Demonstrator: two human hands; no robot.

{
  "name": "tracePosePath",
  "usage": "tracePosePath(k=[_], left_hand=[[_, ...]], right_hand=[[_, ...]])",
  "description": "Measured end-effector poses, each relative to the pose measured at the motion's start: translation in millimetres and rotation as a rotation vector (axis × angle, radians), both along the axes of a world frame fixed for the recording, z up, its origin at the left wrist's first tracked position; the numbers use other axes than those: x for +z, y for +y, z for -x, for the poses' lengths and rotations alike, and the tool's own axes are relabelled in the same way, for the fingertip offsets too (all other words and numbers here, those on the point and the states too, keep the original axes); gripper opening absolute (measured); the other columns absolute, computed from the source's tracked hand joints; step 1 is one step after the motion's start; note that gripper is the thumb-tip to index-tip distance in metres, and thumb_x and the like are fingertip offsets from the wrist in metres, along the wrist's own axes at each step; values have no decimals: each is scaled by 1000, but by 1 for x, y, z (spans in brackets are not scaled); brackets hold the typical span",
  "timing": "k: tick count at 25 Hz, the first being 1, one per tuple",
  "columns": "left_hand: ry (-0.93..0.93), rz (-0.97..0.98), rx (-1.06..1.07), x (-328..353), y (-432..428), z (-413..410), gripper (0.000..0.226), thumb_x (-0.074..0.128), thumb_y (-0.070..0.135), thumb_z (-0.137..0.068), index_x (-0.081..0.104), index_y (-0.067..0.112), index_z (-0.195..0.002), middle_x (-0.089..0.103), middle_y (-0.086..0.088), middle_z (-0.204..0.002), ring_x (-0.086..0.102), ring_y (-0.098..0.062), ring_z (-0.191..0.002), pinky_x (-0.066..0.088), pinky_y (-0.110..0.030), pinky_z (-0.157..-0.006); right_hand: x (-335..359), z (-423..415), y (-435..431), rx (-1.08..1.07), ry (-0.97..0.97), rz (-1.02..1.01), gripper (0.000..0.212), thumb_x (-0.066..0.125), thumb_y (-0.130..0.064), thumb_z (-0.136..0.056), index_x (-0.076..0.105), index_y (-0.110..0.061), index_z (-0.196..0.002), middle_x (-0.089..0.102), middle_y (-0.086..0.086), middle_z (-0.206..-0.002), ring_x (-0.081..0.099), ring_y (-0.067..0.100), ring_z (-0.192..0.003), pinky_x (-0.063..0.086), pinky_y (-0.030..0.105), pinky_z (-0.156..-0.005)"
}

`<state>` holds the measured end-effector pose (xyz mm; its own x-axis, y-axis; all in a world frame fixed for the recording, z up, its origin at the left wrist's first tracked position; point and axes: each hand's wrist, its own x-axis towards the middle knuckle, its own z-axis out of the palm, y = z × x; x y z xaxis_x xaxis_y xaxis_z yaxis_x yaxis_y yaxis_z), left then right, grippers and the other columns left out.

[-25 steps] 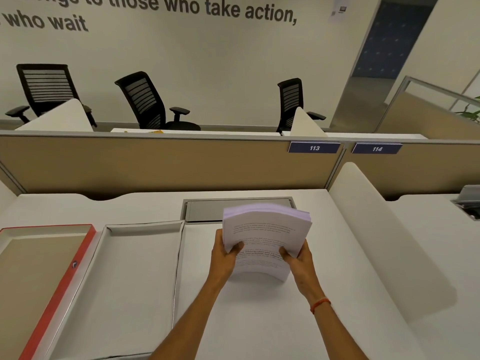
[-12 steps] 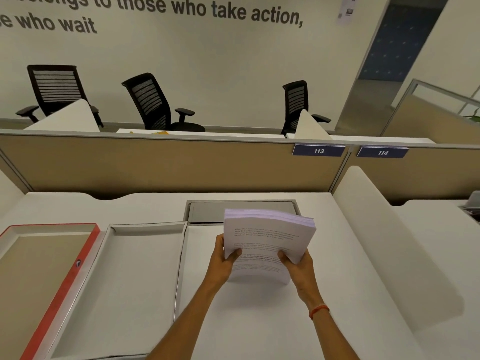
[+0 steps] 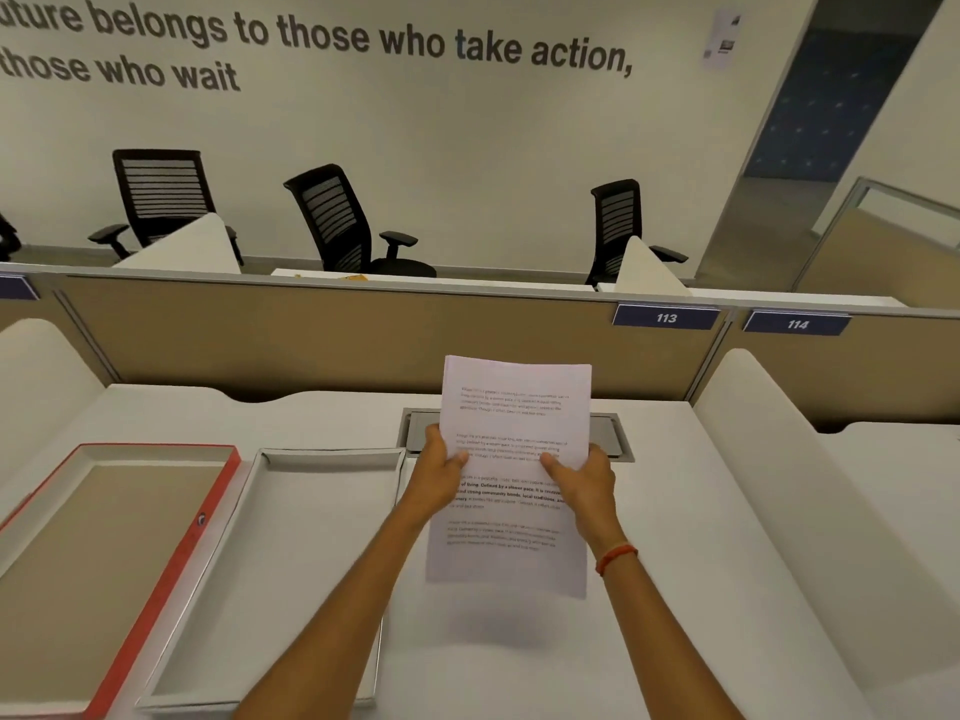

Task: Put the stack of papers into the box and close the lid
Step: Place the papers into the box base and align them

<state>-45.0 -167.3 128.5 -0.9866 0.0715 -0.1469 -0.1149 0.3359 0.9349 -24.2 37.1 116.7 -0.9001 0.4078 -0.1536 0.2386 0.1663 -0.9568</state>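
Head view: both hands hold papers point(image 3: 511, 407) right of open box point(image 3: 291, 574).

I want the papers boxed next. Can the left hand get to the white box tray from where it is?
Probably yes: the left hand is beside the white box tray, nothing between them, but it grips the stack of papers.

We see soft, even overhead light, a faint shadow on the white tabletop point(image 3: 519, 652), wide-angle bending at edges.
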Motion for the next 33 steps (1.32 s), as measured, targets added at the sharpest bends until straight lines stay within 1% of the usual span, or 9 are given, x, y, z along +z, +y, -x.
tracePosePath(k=[4, 7, 11, 15, 18, 21, 25, 28, 33], left_hand=[[-5, 127, 44, 18, -52, 12, 44, 46, 19, -99, 29, 14, -139, 53, -9, -138, 58, -32, -122, 52, -43, -94], [-16, 208, 72, 18, -95, 10, 46, 48, 19, -98, 32, 12, -141, 51, -11, -142, 56, -33, -124, 50, -44, -97], [-73, 268, 125, 6, -150, 3, 45, 50, 19, -97, 34, 9, -138, 51, -13, -141, 57, -33, -123, 52, -44, -98], [-125, 310, 151, -9, -194, -7, 46, 47, 11, -98, 34, 6, -141, 47, -15, -146, 51, -35, -130, 48, -40, -99], [-120, 311, 133, -25, -220, -13, 51, 45, 4, -96, 33, 7, -146, 48, -15, -147, 50, -36, -132, 46, -42, -103], [-142, 315, 168, -46, -240, -17, 48, 46, 1, -95, 38, 2, -142, 51, -17, -144, 51, -37, -130, 45, -43, -104], [-189, 306, 207, -70, -251, -20, 45, 47, 1, -95, 39, -2, -139, 50, -19, -144, 49, -39, -131, 44, -44, -105], [-197, 295, 226, -87, -255, -18, 42, 48, 0, -94, 41, -5, -136, 52, -22, -141, 50, -39, -130, 44, -44, -105], [-191, 273, 231, -104, -259, -15, 44, 48, -1, -94, 42, -3, -138, 52, -22, -141, 50, -39, -130, 44, -45, -105]], right_hand=[[17, 17, -47, 112, -19, -7, 29, 78, -28, -78, 66, -11, -98, 73, 8, -103, 73, 28, -88, 61, 41, -76], [11, 27, -90, 185, -63, -41, 37, 76, -29, -80, 65, -6, -107, 72, 11, -109, 72, 29, -91, 61, 42, -77], [-8, 33, -151, 264, -135, -47, 44, 72, -28, -83, 51, -8, -115, 65, 12, -118, 68, 29, -99, 61, 42, -80], [-28, 26, -203, 321, -192, -12, 40, 68, -21, -87, 51, -7, -120, 63, 12, -125, 66, 31, -106, 58, 41, -85], [-46, 21, -230, 337, -253, 10, 42, 68, -19, -87, 50, -5, -122, 61, 12, -127, 63, 32, -111, 56, 44, -93], [-61, 18, -250, 347, -308, 2, 46, 68, -17, -85, 50, -3, -125, 60, 15, -128, 62, 32, -112, 54, 46, -95], [-77, 13, -266, 356, -323, -42, 46, 66, -14, -86, 52, -2, -129, 62, 14, -128, 63, 30, -113, 55, 38, -94], [-88, 10, -274, 341, -334, -82, 42, 63, -12, -88, 52, -2, -127, 62, 16, -127, 62, 30, -112, 55, 35, -90], [-96, 9, -281, 346, -376, -184, 30, 56, -8, -93, 53, 2, -121, 62, 18, -124, 63, 32, -110, 51, 27, -79]])
